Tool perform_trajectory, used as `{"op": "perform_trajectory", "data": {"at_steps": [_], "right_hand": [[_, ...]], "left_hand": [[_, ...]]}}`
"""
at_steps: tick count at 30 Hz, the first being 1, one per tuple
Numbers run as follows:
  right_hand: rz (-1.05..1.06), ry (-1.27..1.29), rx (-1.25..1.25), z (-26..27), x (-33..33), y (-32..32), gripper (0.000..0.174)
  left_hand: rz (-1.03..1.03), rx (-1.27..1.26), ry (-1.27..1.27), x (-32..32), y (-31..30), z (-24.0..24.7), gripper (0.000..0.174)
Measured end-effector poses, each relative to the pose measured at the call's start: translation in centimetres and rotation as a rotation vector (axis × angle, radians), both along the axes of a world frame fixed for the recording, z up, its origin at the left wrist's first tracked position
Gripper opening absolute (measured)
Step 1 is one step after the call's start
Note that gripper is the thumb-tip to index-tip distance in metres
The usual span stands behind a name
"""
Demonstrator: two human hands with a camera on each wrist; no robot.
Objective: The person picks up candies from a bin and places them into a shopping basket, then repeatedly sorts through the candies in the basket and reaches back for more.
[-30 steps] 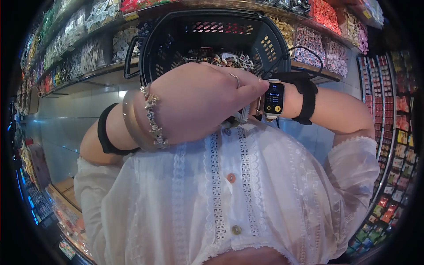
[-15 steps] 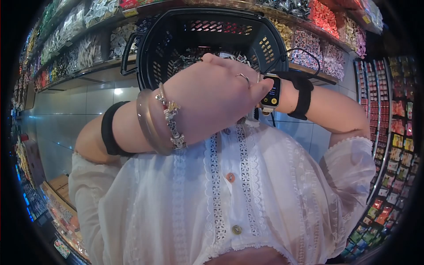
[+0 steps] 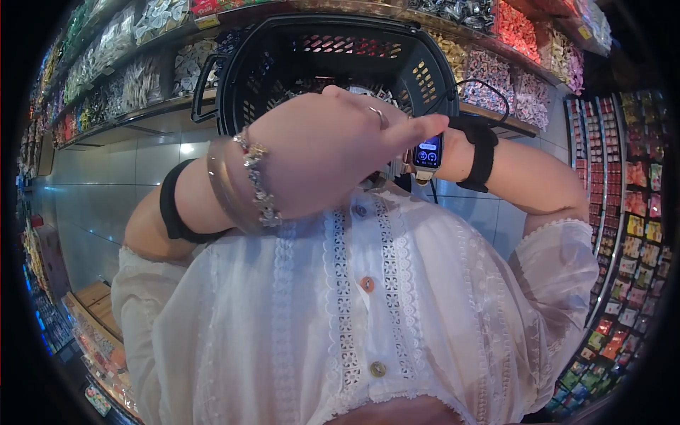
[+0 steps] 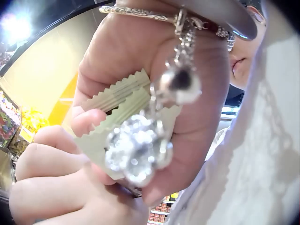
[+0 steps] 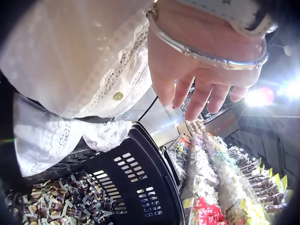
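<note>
My left hand [image 3: 312, 156], with a charm bracelet and a bangle at the wrist, lies across the right wrist. One finger reaches to the lit screen of a smartwatch [image 3: 427, 150]. In the left wrist view, its palm holds pale candy wrappers [image 4: 124, 105] with zigzag ends, partly behind a dangling charm; what is inside them is hidden. My right hand [image 5: 201, 89], mostly covered by the left one in the head view, hangs with loose fingers and nothing in them in the right wrist view. Beyond both hands is a black shopping basket [image 3: 228, 92].
Many small wrapped candies [image 5: 65, 197] lie in the basket. Shelves packed with bagged sweets [image 3: 142, 81] run behind it. A rack of small packets [image 3: 637, 234] stands at the right, and a dark cable [image 3: 503, 92] loops beside the basket.
The left hand has shifted slightly over the right wrist, its finger staying at the watch. The watch screen has gone from a running time display to one with two round buttons.
</note>
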State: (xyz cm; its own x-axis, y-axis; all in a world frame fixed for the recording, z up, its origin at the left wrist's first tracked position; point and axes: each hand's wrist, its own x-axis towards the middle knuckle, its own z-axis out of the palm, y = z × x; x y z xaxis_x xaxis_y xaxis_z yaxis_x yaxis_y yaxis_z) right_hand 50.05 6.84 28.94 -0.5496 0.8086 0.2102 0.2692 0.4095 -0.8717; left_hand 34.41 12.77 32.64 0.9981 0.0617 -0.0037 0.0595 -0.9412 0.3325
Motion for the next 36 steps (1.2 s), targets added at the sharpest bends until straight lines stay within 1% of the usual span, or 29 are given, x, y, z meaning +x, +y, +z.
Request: {"op": "perform_trajectory", "data": {"at_steps": [1, 3, 4, 6, 7, 8, 9, 10, 11, 12, 13, 14, 15, 16, 17, 18, 20, 22, 24, 25, 26, 28, 29, 30, 31, 32, 33, 34, 36], "right_hand": [[0.005, 0.019, 0.058, 0.1, -0.3, 0.2, 0.011], [0.006, 0.039, 0.12, 0.0, -0.9, 0.7, 0.011], [-0.022, 0.126, 0.03, -0.2, -1.3, 1.0, 0.01], [-0.076, 0.301, -0.151, -0.8, -2.2, 1.6, 0.01], [-0.103, 0.387, -0.241, -1.3, -2.5, 1.9, 0.011], [-0.128, 0.472, -0.33, -1.8, -2.8, 2.3, 0.012], [-0.151, 0.559, -0.417, -2.4, -2.9, 2.6, 0.013], [-0.213, -0.072, 0.334, -4.3, -2.2, 3.8, 0.015], [-0.243, -0.274, 0.378, -3.9, -2.1, 4.0, 0.015], [-0.273, -0.475, 0.421, -3.5, -2.1, 4.2, 0.015], [-0.352, -0.24, 0.367, -3.6, -2.2, 4.2, 0.012], [-0.345, -0.23, 0.375, -3.6, -2.5, 4.1, 0.012], [-0.476, -0.08, 0.188, -3.5, -2.8, 3.9, 0.012], [-0.598, 0.067, -0.004, -3.5, -3.0, 3.8, 0.011], [-0.626, 0.222, -0.067, -4.5, -3.2, 4.0, 0.011], [-0.621, 0.23, -0.068, -4.4, -3.4, 3.9, 0.011], [-0.595, 0.685, -0.388, -4.2, -4.0, 3.5, 0.011], [-0.559, 0.708, -0.441, -3.9, -4.3, 3.5, 0.014], [-0.557, 0.654, -0.371, -4.4, -4.0, 3.7, 0.015], [-0.581, 0.602, -0.281, -4.6, -3.9, 3.7, 0.018], [-0.578, 0.608, -0.277, -4.7, -3.9, 3.7, 0.018], [-0.521, 0.636, -0.31, -4.8, -4.0, 3.6, 0.019], [-0.511, 0.655, -0.381, -4.4, -4.3, 3.5, 0.019], [-0.513, 0.662, -0.378, -4.6, -4.2, 3.6, 0.019], [-0.518, 0.637, -0.38, -5.0, -4.1, 3.6, 0.018], [-0.523, 0.61, -0.383, -5.2, -4.0, 3.6, 0.016], [-0.524, 0.612, -0.381, -5.2, -3.9, 3.6, 0.016], [-0.573, 0.658, -0.428, -5.1, -3.9, 3.5, 0.015], [-0.623, 0.706, -0.473, -5.2, -3.7, 3.5, 0.014]], "left_hand": [[0.0, 0.002, -0.001, -0.1, 0.3, 0.1, 0.08], [0.137, -0.117, 0.041, -0.3, 0.9, 0.4, 0.079], [0.135, -0.116, 0.041, -0.4, 1.3, 0.3, 0.079], [0.205, -0.152, -0.136, -0.5, 2.0, -0.4, 0.076], [0.187, -0.197, -0.284, -0.5, 2.2, -0.7, 0.07], [0.187, -0.194, -0.286, -0.6, 2.5, -1.0, 0.07], [0.206, -0.388, -0.377, -0.7, 2.9, -1.2, 0.066], [0.226, -0.579, -0.466, -0.9, 3.3, -1.6, 0.061], [0.242, -0.932, -0.555, -0.9, 3.7, -3.0, 0.053], [0.299, -0.988, -0.567, -1.1, 4.1, -3.4, 0.05], [0.355, -1.2, -0.592, -1.4, 4.2, -4.0, 0.049], [0.408, -1.411, -0.615, -1.6, 4.3, -4.8, 0.048], [0.37, -1.492, -0.716, -1.6, 4.5, -6.2, 0.046], [0.377, -1.482, -0.717, -1.6, 4.5, -6.9, 0.046], [0.448, -1.538, -0.748, -1.6, 4.3, -7.3, 0.046], [0.521, -1.597, -0.775, -1.8, 4.2, -7.5, 0.046], [0.546, -1.61, -0.749, -2.0, 4.1, -7.7, 0.046], [0.605, -1.683, -0.736, -2.1, 4.1, -8.1, 0.047], [0.612, -1.669, -0.729, -2.3, 4.2, -8.6, 0.048], [0.634, -1.724, -0.712, -2.3, 4.1, -8.6, 0.049], [0.655, -1.779, -0.697, -2.2, 4.1, -8.6, 0.051], [0.622, -1.743, -0.698, -2.0, 4.2, -9.4, 0.053], [0.619, -1.77, -0.673, -2.0, 4.2, -9.3, 0.054], [0.616, -1.797, -0.647, -2.0, 4.1, -9.3, 0.054], [0.594, -1.567, -0.647, -1.7, 4.0, -9.8, 0.053], [0.593, -1.565, -0.644, -1.7, 4.0, -9.7, 0.053], [0.583, -1.745, -0.66, -1.6, 4.1, -9.6, 0.05], [0.568, -1.926, -0.674, -1.6, 4.2, -9.5, 0.046], [0.58, -1.943, -0.679, -1.5, 3.9, -9.1, 0.044]]}}
